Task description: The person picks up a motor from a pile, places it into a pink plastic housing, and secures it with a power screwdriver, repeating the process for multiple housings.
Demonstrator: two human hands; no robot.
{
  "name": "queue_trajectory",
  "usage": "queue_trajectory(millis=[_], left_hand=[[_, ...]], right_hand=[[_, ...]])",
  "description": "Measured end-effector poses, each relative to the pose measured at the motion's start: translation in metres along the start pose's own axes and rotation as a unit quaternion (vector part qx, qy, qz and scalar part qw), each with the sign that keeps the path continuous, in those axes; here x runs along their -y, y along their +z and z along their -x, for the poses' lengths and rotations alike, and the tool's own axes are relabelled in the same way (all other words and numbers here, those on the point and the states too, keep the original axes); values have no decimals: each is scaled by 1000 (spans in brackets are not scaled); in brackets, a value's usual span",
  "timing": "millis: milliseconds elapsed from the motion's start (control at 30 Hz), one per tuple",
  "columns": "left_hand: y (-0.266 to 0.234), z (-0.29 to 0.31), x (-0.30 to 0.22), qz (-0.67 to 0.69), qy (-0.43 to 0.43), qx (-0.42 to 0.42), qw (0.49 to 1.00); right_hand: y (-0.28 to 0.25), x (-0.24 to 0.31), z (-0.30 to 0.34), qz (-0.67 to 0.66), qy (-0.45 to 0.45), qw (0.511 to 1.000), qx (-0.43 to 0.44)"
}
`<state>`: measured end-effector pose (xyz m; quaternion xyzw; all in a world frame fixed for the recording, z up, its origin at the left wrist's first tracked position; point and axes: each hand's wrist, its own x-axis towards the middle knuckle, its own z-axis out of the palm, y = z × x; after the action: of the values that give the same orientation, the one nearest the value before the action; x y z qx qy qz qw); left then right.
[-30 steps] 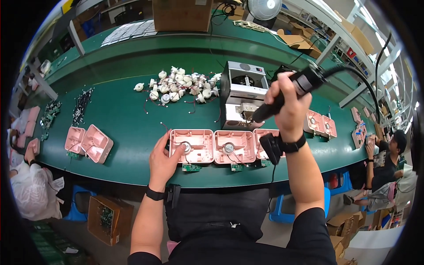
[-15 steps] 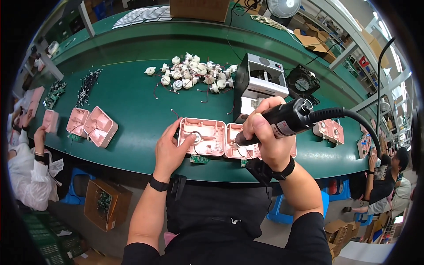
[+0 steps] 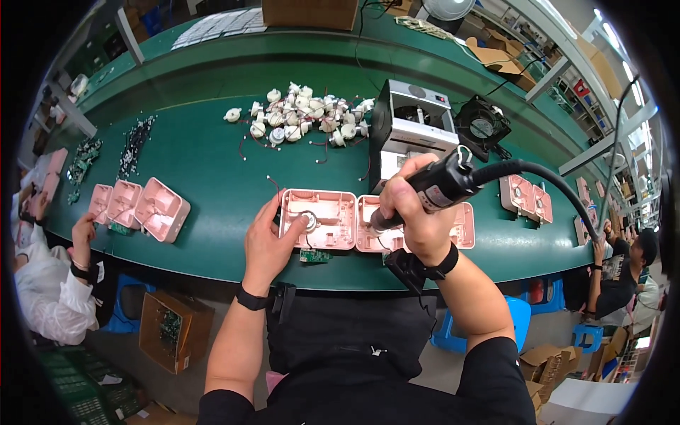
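My left hand (image 3: 265, 244) grips the left side of a pink plastic housing (image 3: 334, 205), its thumb on a small round metal-and-white part (image 3: 309, 221) inside. From the front edge of this housing a green circuit board (image 3: 315, 256) sticks out. My right hand (image 3: 425, 230) is wrapped round a black electric screwdriver (image 3: 445, 178), held tilted with its nose down over the adjoining pink housing half (image 3: 366, 244). The screwdriver's bit and the spot it meets are hidden. More pink housing (image 3: 464, 225) shows to the right, partly behind my right hand.
White motor-like parts with wires (image 3: 304, 113) lie heaped behind the housings. A grey and black machine (image 3: 418, 127) and a black fan (image 3: 484, 124) stand at the back right. Other pink housings (image 3: 163, 209) sit leftward, near a co-worker's hand (image 3: 83, 230). The screwdriver's cable (image 3: 538, 170) arches right.
The view has shifted slightly. My right hand and the screwdriver sit a little farther left, while my left hand keeps its hold. A co-worker at left has slid a pink piece up to the others.
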<state>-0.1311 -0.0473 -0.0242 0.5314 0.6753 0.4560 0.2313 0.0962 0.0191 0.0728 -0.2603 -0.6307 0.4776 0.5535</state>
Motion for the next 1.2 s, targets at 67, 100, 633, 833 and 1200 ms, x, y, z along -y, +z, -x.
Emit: queue_trajectory(millis=[67, 100, 633, 833, 1200], left_hand=[[1, 4, 2, -1, -8, 0, 1000], [2, 6, 2, 0, -2, 0, 1000], [65, 24, -52, -35, -13, 41, 998], [65, 21, -45, -30, -23, 56, 998], [60, 12, -42, 12, 22, 84, 996]], right_hand=[[-2, -1, -2, 18, 10, 1000, 0], [-4, 2, -2, 19, 5, 1000, -3], [-69, 56, -58, -29, -102, 992, -66], [-65, 41, -76, 32, -55, 994, -89], [-10, 37, 4, -54, 20, 998, -9]])
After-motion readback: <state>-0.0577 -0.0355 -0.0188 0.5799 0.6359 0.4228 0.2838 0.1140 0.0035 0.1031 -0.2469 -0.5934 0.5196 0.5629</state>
